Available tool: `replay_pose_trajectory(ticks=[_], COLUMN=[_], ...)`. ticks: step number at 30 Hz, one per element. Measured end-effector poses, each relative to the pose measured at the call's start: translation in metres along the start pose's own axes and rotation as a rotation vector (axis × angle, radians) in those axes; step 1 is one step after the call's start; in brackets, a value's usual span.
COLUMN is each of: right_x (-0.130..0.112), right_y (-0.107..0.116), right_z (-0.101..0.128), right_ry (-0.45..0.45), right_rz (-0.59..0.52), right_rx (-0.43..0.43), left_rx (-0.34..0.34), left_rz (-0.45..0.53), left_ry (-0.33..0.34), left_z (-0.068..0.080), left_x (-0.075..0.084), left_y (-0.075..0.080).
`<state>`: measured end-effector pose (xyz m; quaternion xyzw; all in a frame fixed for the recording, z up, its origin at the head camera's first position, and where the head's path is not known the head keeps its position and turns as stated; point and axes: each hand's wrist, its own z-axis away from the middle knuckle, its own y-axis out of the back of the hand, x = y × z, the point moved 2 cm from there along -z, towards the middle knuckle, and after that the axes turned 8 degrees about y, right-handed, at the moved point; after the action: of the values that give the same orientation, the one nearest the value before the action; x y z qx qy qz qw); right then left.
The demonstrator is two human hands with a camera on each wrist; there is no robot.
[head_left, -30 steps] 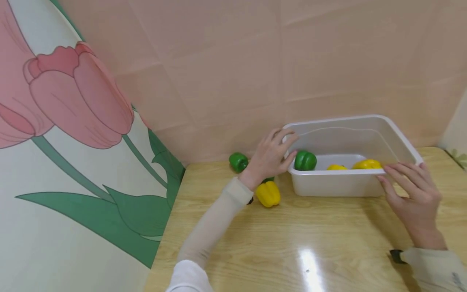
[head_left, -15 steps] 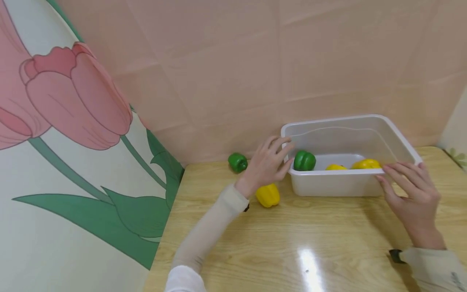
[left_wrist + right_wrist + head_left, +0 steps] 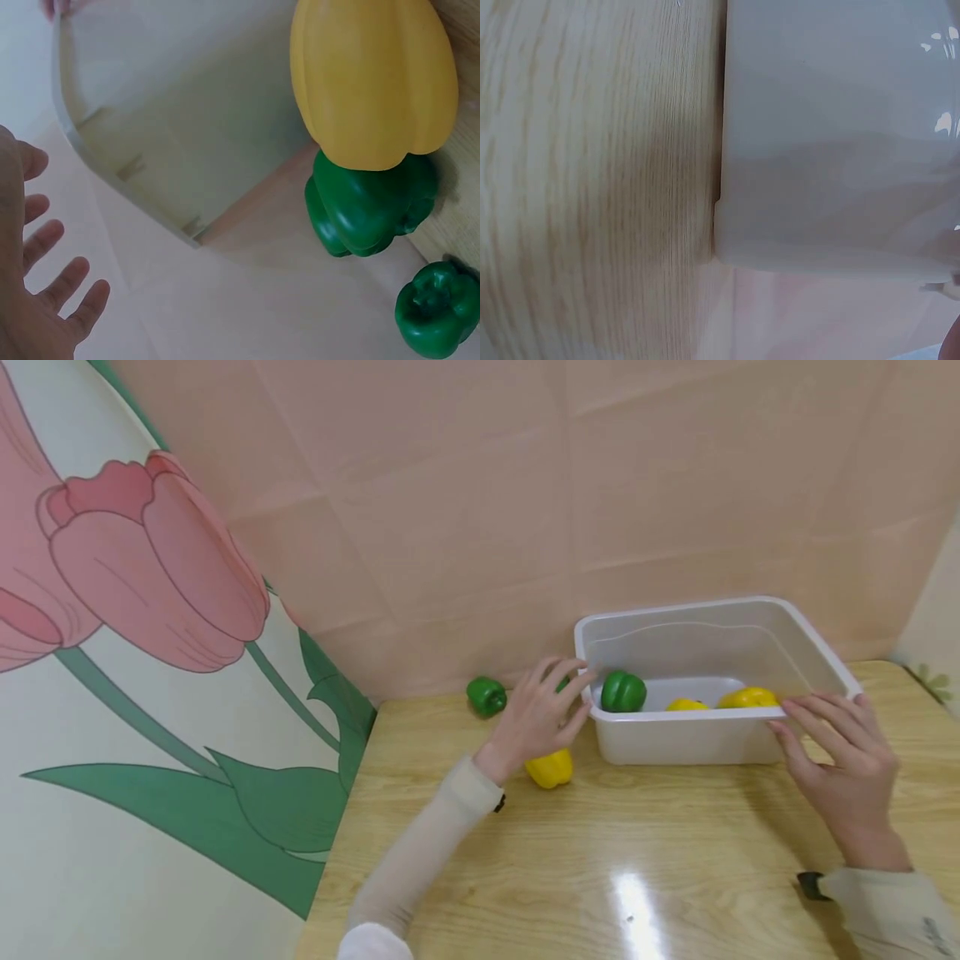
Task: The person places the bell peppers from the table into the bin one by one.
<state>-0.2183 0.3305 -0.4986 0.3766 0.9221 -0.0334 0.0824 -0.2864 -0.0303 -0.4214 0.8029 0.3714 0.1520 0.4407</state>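
My left hand [image 3: 546, 708] hovers empty with relaxed fingers beside the left corner of a white plastic bin [image 3: 690, 739]. Below it on the table lies a yellow pepper [image 3: 549, 768]; a green pepper [image 3: 486, 695] sits farther left by the wall. The left wrist view shows my left hand [image 3: 37, 300] spread, the yellow pepper [image 3: 375, 75], and two green peppers [image 3: 367, 206] [image 3: 435, 311] beside the bin wall [image 3: 172, 135]. Inside the bin are a green pepper [image 3: 622, 691] and two yellow peppers [image 3: 686, 704] [image 3: 746, 697]. My right hand [image 3: 825, 743] rests straight fingers on the bin's near right rim.
The wooden table [image 3: 600, 860] meets a pink tiled wall behind and a tulip-printed panel [image 3: 150, 693] on the left. The right wrist view shows only the bin's outer wall [image 3: 832, 150] on the wood [image 3: 592, 187].
My left hand has drawn back a little from the bin's left corner, down and to the left, holding nothing. The right hand stays on the rim.
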Motion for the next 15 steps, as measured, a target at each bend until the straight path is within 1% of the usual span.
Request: replay_pose_trajectory(ticks=[4,11,15], right_x=[0.001,0.002,0.001], right_y=[0.001,0.001,0.000], right_z=[0.001,0.001,0.000], right_ry=[-0.001,0.000,0.002], right_rz=[0.004,0.011,0.009], right_rx=[-0.007,-0.008,0.003], left_rx=[-0.007,0.005,0.011], left_rz=[-0.003,-0.016,-0.016], left_ry=[0.004,0.005,0.017], left_z=[0.005,0.013,0.019], left_x=[0.000,0.001,0.000], left_y=[-0.001,-0.003,-0.006])
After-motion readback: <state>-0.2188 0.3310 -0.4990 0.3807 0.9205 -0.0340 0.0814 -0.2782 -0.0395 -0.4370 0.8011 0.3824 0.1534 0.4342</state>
